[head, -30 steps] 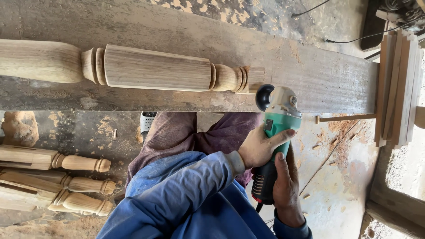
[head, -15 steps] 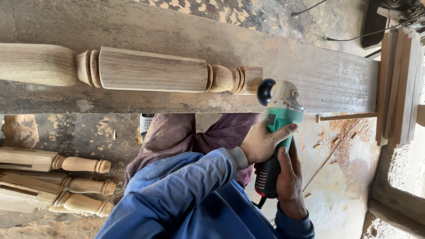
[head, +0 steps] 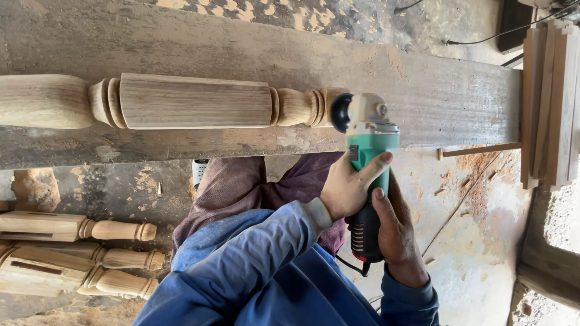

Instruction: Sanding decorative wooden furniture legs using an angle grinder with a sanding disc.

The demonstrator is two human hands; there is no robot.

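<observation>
Gripping grinder [head: 368, 157] (green) — both hands.

Both hands clamp a green angle grinder [head: 368, 163]: left hand [head: 347, 188] on the upper body, right hand [head: 396, 235] around the black rear handle. The grinder's head touches the beaded end of a turned wooden leg [head: 193, 101] lying on a plank table [head: 447, 96]. Three more turned legs [head: 90, 253] lie on the floor.
</observation>
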